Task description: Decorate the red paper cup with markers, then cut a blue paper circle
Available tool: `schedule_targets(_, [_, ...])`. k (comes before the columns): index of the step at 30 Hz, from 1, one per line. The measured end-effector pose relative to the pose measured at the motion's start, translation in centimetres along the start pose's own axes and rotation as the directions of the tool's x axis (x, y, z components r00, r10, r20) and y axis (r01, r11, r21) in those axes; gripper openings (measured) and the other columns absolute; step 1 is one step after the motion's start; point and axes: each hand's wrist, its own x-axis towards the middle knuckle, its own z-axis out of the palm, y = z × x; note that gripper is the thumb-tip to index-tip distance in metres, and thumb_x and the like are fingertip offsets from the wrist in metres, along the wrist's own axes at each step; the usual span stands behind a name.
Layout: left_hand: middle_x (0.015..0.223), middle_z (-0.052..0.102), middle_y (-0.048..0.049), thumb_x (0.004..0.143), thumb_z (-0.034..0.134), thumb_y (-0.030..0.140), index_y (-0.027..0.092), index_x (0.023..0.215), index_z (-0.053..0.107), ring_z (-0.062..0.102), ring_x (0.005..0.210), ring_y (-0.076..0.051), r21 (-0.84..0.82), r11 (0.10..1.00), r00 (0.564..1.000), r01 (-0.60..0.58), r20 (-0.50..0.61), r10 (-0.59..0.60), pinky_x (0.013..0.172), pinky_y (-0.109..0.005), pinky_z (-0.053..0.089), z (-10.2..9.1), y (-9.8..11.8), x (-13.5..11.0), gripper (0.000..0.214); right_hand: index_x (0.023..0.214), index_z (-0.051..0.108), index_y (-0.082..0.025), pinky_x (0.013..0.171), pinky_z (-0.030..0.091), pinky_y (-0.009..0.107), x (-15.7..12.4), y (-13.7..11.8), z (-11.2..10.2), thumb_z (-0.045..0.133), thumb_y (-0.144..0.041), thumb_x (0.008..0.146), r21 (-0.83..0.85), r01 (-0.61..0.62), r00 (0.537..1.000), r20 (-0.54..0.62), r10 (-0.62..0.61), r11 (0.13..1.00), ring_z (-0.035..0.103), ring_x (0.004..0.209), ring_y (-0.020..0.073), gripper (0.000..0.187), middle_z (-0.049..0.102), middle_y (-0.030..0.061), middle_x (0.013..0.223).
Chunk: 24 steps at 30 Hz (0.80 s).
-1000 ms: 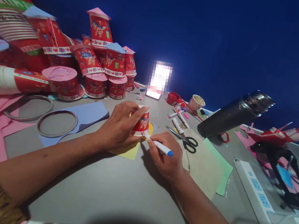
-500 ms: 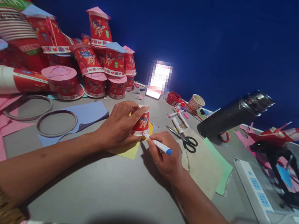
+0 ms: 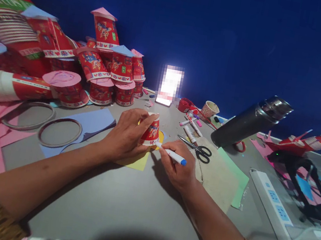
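My left hand (image 3: 128,135) is wrapped round an upside-down red paper cup (image 3: 152,131) that stands on a yellow sheet of paper (image 3: 137,160) on the grey table (image 3: 121,200). My right hand (image 3: 178,168) grips a white marker with a blue end (image 3: 174,156). The marker's tip touches the paper at the cup's rim, on the cup's right side. Black-handled scissors (image 3: 200,150) lie just right of my right hand.
A pile of red paper cups (image 3: 107,69) with pink and blue paper lids stands at the back left. Two rings (image 3: 59,131) lie on blue and pink paper. A black flask (image 3: 250,121), a white power strip (image 3: 273,202), loose markers (image 3: 192,125) and a lit phone (image 3: 169,84) fill the right and back.
Both hands stay on the cup and the marker; the marker has shifted only slightly along the cup's rim. The view has drifted a little.
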Motion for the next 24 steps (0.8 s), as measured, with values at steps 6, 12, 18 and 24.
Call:
schedule_targets(6, [0.142, 0.056, -0.0196, 0.090, 0.076, 0.043, 0.023, 0.165, 0.041, 0.053, 0.131, -0.043, 0.000, 1.000, 1.000, 0.000, -0.017, 0.000, 0.113, -0.063, 0.045, 0.12, 0.06, 0.02, 0.085, 0.104, 0.067, -0.023, 0.072, 0.056, 0.032, 0.07, -0.03, 0.13, 0.062, -0.018, 0.107, 0.017, 0.026, 1.000, 0.004, -0.026, 1.000, 0.070, 0.077, 0.0198, 0.008, 0.076, 0.0045, 0.088])
schedule_targets(12, [0.142, 0.055, -0.0195, 0.095, 0.072, 0.044, 0.023, 0.166, 0.038, 0.053, 0.132, -0.041, 0.023, 0.999, 0.999, -0.040, -0.019, 0.040, 0.112, -0.060, 0.045, 0.03, -0.01, -0.05, 0.082, 0.105, 0.067, -0.023, 0.072, 0.057, 0.033, 0.02, 0.23, 0.27, 0.061, -0.020, 0.108, 0.011, 0.035, 0.999, 0.001, -0.035, 0.999, 0.069, 0.078, 0.0197, 0.008, 0.077, 0.0045, 0.088])
schedule_targets(18, [0.143, 0.054, -0.0185, 0.094, 0.073, 0.044, 0.025, 0.167, 0.035, 0.052, 0.133, -0.041, 0.022, 1.000, 1.000, -0.016, -0.006, 0.016, 0.113, -0.061, 0.044, -0.01, -0.01, -0.09, 0.084, 0.104, 0.068, -0.023, 0.070, 0.057, 0.034, -0.01, 0.22, -0.02, 0.061, -0.021, 0.108, -0.007, -0.001, 1.000, 0.000, 0.001, 1.000, 0.069, 0.076, 0.0201, 0.008, 0.077, 0.0046, 0.087])
schedule_targets(24, [0.143, 0.055, -0.0183, 0.092, 0.076, 0.044, 0.026, 0.167, 0.039, 0.053, 0.133, -0.042, 0.003, 1.000, 1.000, -0.010, -0.020, 0.010, 0.113, -0.062, 0.045, 0.06, -0.11, -0.09, 0.085, 0.104, 0.068, -0.024, 0.071, 0.056, 0.033, 0.05, 0.24, 0.06, 0.061, -0.020, 0.108, 0.002, 0.018, 1.000, 0.010, -0.018, 1.000, 0.069, 0.076, 0.0202, 0.009, 0.077, 0.0040, 0.086])
